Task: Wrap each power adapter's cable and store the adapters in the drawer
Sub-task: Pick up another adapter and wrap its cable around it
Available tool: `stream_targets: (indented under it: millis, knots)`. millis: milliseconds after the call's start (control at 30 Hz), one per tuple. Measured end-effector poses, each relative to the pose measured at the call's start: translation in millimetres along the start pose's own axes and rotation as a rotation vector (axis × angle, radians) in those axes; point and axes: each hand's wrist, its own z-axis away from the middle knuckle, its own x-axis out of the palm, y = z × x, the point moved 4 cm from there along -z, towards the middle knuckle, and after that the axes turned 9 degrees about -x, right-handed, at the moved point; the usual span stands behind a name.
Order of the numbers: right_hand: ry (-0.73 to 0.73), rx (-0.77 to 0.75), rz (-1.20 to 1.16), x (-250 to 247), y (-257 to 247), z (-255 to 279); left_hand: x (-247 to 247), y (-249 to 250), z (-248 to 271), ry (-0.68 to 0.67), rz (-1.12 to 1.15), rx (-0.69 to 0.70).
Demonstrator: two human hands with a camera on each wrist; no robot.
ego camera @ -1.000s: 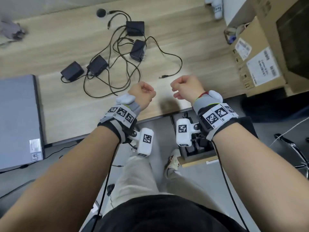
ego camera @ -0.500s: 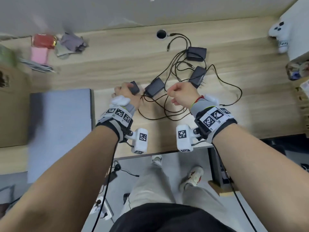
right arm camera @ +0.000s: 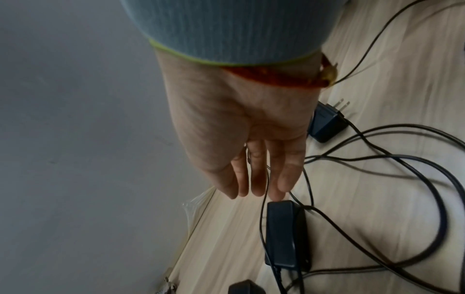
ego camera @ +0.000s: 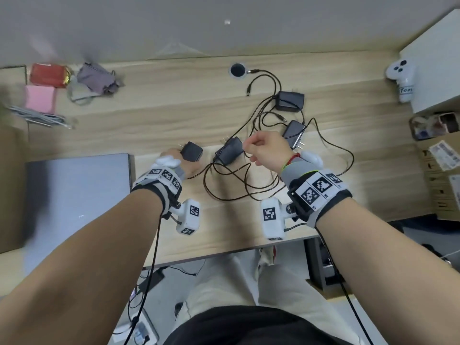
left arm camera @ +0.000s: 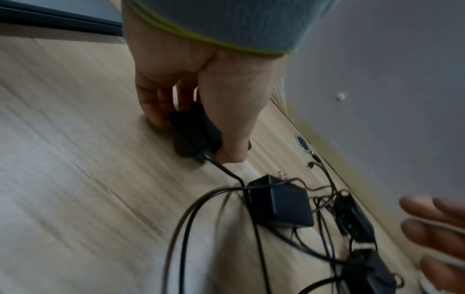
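Left hand [ego camera: 180, 162] fingers clamped on adapter [ego camera: 191, 151]; right hand [ego camera: 267, 151] fingers straight, holding nothing.

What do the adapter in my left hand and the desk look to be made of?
Adapter, gripped by the left hand: probably matte black moulded plastic, with dull, even faces and metal prongs.
Desk: light wood-grain surface, likely laminate; the streaked pattern looks flat, with little gloss.

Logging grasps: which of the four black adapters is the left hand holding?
The leftmost adapter, beside the grey laptop; the left hand grips it, the other three lie untouched.
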Motion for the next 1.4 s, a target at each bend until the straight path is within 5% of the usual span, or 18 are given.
stream_targets:
  millis: [67, 267, 367, 467, 967, 1300, 1400]
  knots:
    - [-0.012, -0.040, 0.006, -7, -11, -1, -6, 1, -3, -0.053, 0.009, 0.012]
    - [-0.240, -0.180, 0.078, -5, -47, 7, -54, 33, 69, -0.042, 0.581, 0.173]
    - [-0.484, -0.280, 0.182, -2, -75, 19, -90, 63, 117, 0.017, 0.697, 0.310]
    - [-0.569, -0.422, 0.317, -12, -113, 35, -126, 88, 163, 0.046, 0.686, 0.446]
    - [-0.018, -0.642, 0.074, -169, -221, 99, -196, 120, 265, 0.191, 0.453, 0.765]
    - [-0.008, -0.699, -0.013, -148, -219, 104, -192, 117, 287, 0.118, 0.303, 0.849]
    - [0.014, -0.701, -0.060, -143, -219, 107, -191, 115, 285, 0.102, 0.447, 0.825]
